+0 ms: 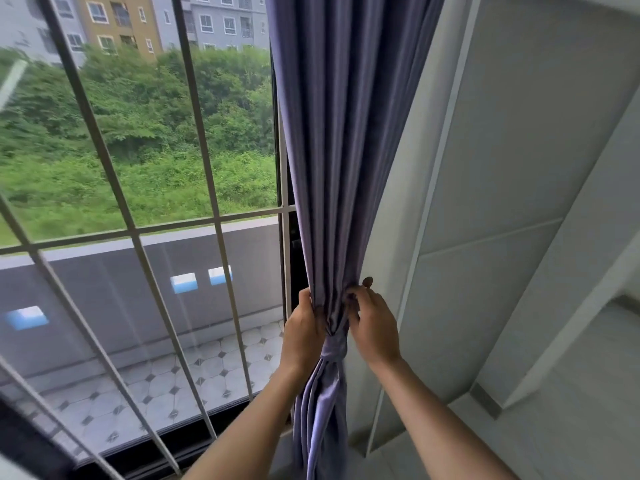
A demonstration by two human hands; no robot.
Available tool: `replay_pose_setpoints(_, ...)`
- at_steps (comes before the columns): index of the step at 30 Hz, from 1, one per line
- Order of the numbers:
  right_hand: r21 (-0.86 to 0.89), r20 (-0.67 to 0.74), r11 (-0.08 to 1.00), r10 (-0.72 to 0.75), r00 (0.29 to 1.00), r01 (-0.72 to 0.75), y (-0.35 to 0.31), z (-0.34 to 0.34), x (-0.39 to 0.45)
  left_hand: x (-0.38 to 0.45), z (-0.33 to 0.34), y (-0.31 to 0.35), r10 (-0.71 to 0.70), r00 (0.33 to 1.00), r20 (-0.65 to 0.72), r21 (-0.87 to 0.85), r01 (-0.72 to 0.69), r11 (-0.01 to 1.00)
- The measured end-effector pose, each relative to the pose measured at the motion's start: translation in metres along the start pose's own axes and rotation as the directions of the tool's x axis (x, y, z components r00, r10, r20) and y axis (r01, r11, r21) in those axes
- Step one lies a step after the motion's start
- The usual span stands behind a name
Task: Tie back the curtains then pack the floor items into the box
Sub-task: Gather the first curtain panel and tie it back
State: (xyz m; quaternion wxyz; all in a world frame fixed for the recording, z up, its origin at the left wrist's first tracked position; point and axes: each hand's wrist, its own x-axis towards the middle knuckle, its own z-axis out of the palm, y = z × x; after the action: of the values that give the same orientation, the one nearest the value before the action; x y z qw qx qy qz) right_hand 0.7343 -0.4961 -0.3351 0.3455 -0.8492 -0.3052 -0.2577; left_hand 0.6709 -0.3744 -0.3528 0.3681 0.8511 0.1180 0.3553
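Observation:
A purple curtain (339, 150) hangs gathered at the right edge of the window. A tie-back band (333, 349) of the same purple cloth cinches it into a narrow bundle, and the cloth fans out again below. My left hand (304, 329) grips the left side of the gathered folds just above the band. On the right side of the folds my right hand (372, 322) pinches the cloth with curled fingers at the same height. No box or floor items are in view.
A barred window (138, 230) fills the left, with a tiled balcony, a grey parapet and greenery outside. White wall panels (502, 202) stand just right of the curtain. Pale floor (571, 427) shows at the lower right.

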Motion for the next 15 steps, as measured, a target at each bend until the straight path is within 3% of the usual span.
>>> replay_pose_setpoints(5,-0.049,0.002,0.998,-0.027,1.000,0.027,0.009,-0.005,-0.001,-0.006,-0.019,-0.016,0.059,0.998,0.012,-0.023,-0.059,0.998)
replay_pose_setpoints(9,-0.052,0.031,0.997,-0.047,0.998,0.049,0.007,-0.008,-0.003,-0.010,-0.021,-0.019,0.033,0.999,-0.043,-0.036,-0.035,0.999)
replay_pose_setpoints(11,-0.030,0.055,0.998,-0.056,0.997,0.057,0.002,-0.008,-0.004,-0.012,-0.019,-0.012,0.094,0.992,-0.083,-0.043,-0.097,0.994)
replay_pose_setpoints(15,0.058,0.037,0.998,-0.037,0.999,0.035,-0.007,-0.010,-0.006,-0.015,-0.017,0.005,0.180,0.981,-0.071,0.176,-0.166,0.970)
